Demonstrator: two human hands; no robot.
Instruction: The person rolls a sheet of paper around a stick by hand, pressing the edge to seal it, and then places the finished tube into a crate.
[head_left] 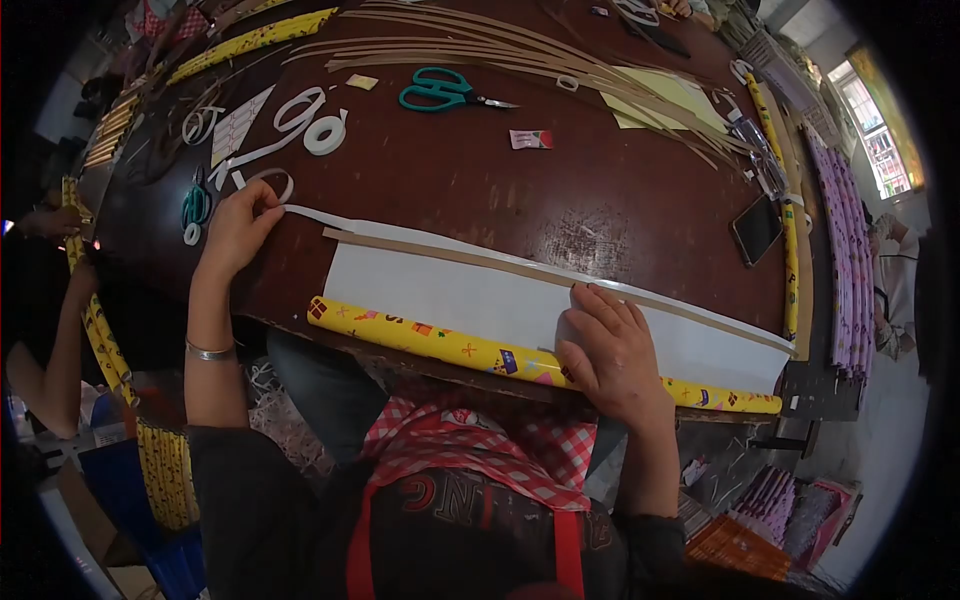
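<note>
A partly unrolled sheet of yellow patterned wrapping paper [440,337] lies along the near table edge, its white underside [450,285] facing up. A thin brown strip [470,258] runs along the far side of the sheet. My left hand [243,228] is closed in a pinch on white tape [318,214], which reaches to the sheet's far left corner and on along its edge. My right hand [612,355] lies with fingers stretched over the paper and the brown strip, pressing on them. Part of the yellow roll is hidden beneath it.
Beyond the sheet are teal scissors [440,92], a tape roll [325,133], a small pink packet [531,139] and a bundle of brown strips [500,45]. A phone [757,232] lies at right, smaller scissors [196,205] at left. A co-worker's arm [70,330] holds a yellow roll.
</note>
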